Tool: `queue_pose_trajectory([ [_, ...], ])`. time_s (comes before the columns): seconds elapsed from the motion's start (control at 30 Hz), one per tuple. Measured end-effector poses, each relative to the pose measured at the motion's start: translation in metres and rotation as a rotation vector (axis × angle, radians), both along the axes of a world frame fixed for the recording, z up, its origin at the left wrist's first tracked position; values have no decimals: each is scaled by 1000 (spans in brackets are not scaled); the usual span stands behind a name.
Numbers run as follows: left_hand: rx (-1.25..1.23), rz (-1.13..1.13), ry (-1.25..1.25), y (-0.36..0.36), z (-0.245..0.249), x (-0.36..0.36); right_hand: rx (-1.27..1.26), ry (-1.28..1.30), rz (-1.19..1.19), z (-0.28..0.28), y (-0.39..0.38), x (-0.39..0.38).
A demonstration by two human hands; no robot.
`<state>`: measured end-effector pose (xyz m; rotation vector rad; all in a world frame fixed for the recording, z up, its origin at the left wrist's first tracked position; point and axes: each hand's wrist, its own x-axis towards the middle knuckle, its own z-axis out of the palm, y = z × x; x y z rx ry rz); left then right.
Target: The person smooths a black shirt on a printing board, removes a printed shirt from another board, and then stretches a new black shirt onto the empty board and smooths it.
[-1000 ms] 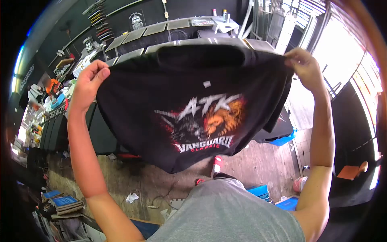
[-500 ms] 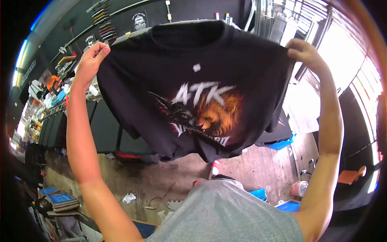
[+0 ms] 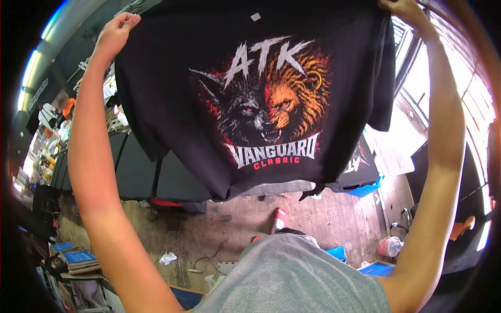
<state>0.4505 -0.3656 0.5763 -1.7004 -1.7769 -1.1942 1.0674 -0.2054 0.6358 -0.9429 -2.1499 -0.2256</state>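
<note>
One head-worn view is recorded, directed forward and down from above the grey shirt (image 3: pixel 292 271); left grip (image 3: pixel 112 36) and right grip (image 3: pixel 409 11) framed near, high up; floor (image 3: pixel 151 232) seen below both.

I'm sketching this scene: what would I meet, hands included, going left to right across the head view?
Wall lettering → left hand → black printed T-shirt → right hand → orange object.

We see dark wall (image 3: pixel 61 58) at far left, pale lettering (image 3: pixel 38 94) on it; scuffed plank floor (image 3: pixel 172 224) below, tiles (image 3: pixel 401 192) farther right, where strong daylight glares through a barred window (image 3: pixel 472 107).
</note>
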Motion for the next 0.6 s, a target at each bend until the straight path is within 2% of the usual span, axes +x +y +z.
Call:
queue_pose_trajectory([
  [0.03, 26, 56, 111, -10, 8, 1, -43, 124, 45, 0, -8, -1],
  [0.07, 33, 58, 112, -17, 8, 1, 15, 104, -50, 7, -22, -1],
  [0.13, 247, 268, 361, 16, 4, 14, 10, 165, -41, 20, 28, -6],
  [0.17, 52, 301, 355, 17, -2, 18, 8, 162, -38, 18, 38, -7],
  [0.2, -38, 363, 395, 20, -8, 15, 59, 133, -92, 15, 36, -9],
  [0.27, 11, 287, 309, 24, -15, 12, 107, 106, -144, 7, 37, -9],
  [0.4, 131, 249, 287, 28, -16, 4, 23, 190, -173, -6, 30, -10],
  [0.47, 129, 60, 144, 21, -10, -1, 42, 229, -186, -10, 30, -1],
  [0.5, 40, 5, 0, 16, -9, -2, 41, 205, -156, -11, 35, 8],
  [0.53, 37, 0, 0, 17, -5, -6, 38, 206, -161, -9, 36, 11],
  [0.6, -103, -269, -183, 16, 0, -12, 104, -12, -158, -8, 29, 17],
])
